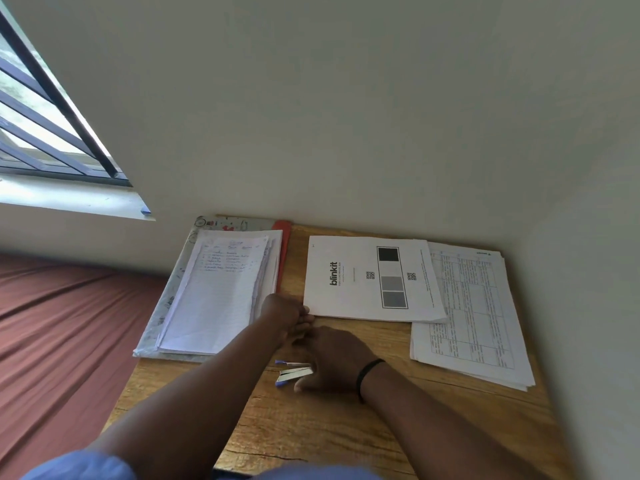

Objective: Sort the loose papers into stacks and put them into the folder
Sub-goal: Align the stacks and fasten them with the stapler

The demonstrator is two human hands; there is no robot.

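Sitting near the middle of the wooden table [346, 427], both hands are meeting just below the papers. The left hand [282, 315] is reaching forward with its fingers curled near the lower left corner of the printed stack [367, 278]; whether its grip is actually pinching that corner or only touching it is not clear from here. The right hand [332, 362] is lying flat with relaxed fingers, its grip holding nothing, and its fingertips are resting on or right against some small metal clips with blue tips [292, 372].

The sorting is looking mostly done. To the left of the left hand, a stack of handwritten lined sheets [218, 292] is already lying on the open folder [162, 306], whose red edge [284, 251] is showing just beyond that hand. Ahead and to the right of both hands, the printed stack is overlapping a third stack of table-filled pages [474, 313], which is lying well to the right of the right hand.

What is probably remaining: the two stacks on the right are still needing to go into the folder, perhaps fastened with the clips first, and the folder is still waiting to be closed. A brown bed [62, 334] is lying off to the left of the table.
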